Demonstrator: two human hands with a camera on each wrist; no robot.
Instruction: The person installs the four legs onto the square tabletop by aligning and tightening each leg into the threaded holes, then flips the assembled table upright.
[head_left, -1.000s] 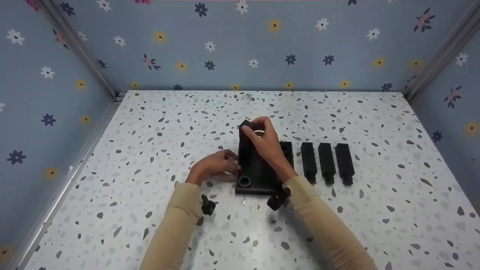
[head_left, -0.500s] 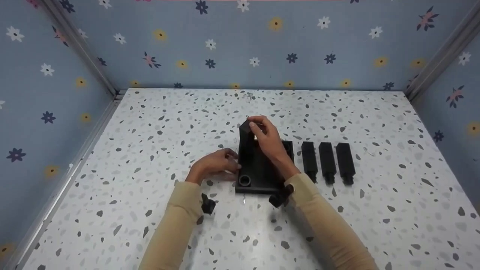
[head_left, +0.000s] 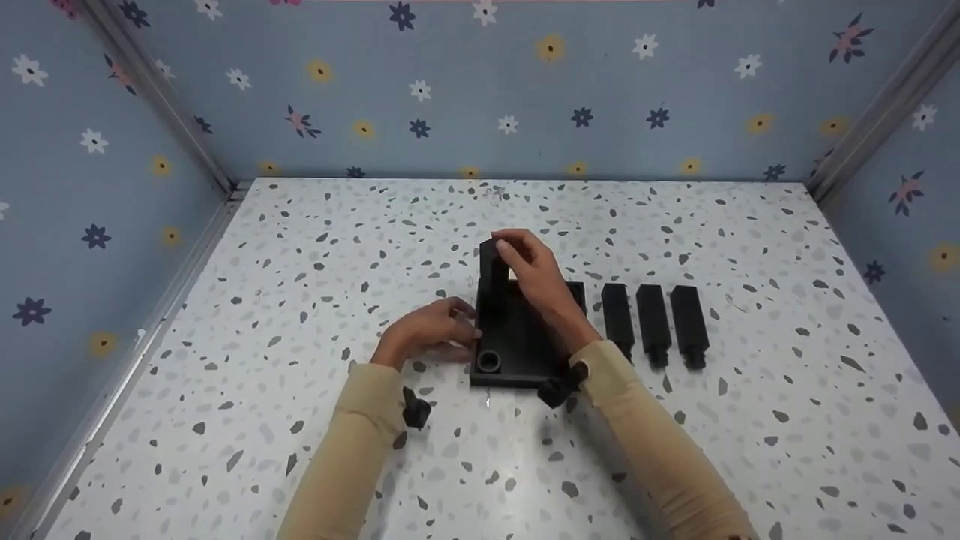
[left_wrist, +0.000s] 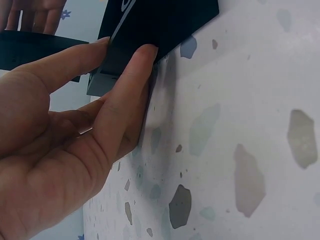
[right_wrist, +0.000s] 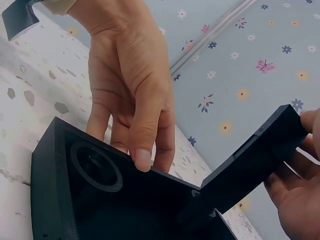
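Note:
A black rectangular tray (head_left: 529,352) with round sockets in its corners lies on the table. My left hand (head_left: 431,328) holds the tray's left wall. In the right wrist view its thumb lies over the rim and the fingers are outside. At the far left corner a black square post (head_left: 492,281) stands nearly upright. My right hand (head_left: 541,281) grips this post near its top, thumb on the near side. The near left socket (head_left: 489,361) is bare; the right wrist view shows a ring-shaped socket (right_wrist: 96,166) too. The post's lower end is hidden in the corner.
Three more black posts (head_left: 618,319) lie side by side right of the tray, their narrower ends toward me. The speckled white table (head_left: 315,247) is bounded by flowered blue panels (head_left: 465,90) at the back and sides. Each wrist carries a small black device (head_left: 415,409).
The right hand has shifted slightly on the post, its fingers moving around the top, and the post has turned a little. The left hand and tray have stayed in place.

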